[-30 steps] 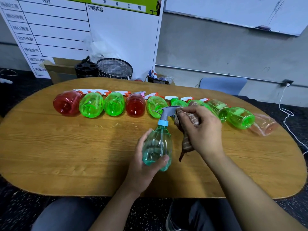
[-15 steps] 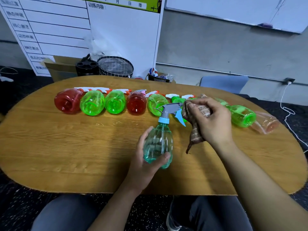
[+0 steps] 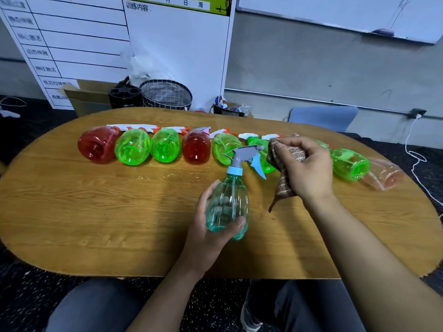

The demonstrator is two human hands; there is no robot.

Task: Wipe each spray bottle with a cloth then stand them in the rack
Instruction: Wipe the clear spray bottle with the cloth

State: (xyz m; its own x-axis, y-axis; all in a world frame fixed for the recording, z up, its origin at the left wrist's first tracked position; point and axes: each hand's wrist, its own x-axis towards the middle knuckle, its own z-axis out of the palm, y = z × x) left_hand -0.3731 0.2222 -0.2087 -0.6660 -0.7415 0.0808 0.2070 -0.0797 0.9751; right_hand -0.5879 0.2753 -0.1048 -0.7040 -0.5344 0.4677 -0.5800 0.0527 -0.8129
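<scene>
Held bottle: clear teal body, light blue collar and trigger, grey spray head. Cloth: brown with pale checks. Row on the wood-grain table: red bottles and bright green bottles.

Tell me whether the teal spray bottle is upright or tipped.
Upright: the teal spray bottle stands in the left hand, nozzle on top.

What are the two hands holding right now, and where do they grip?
The left hand grips the teal spray bottle around its lower body. The right hand holds the bunched brown cloth by its upper part; its tail hangs free.
</scene>
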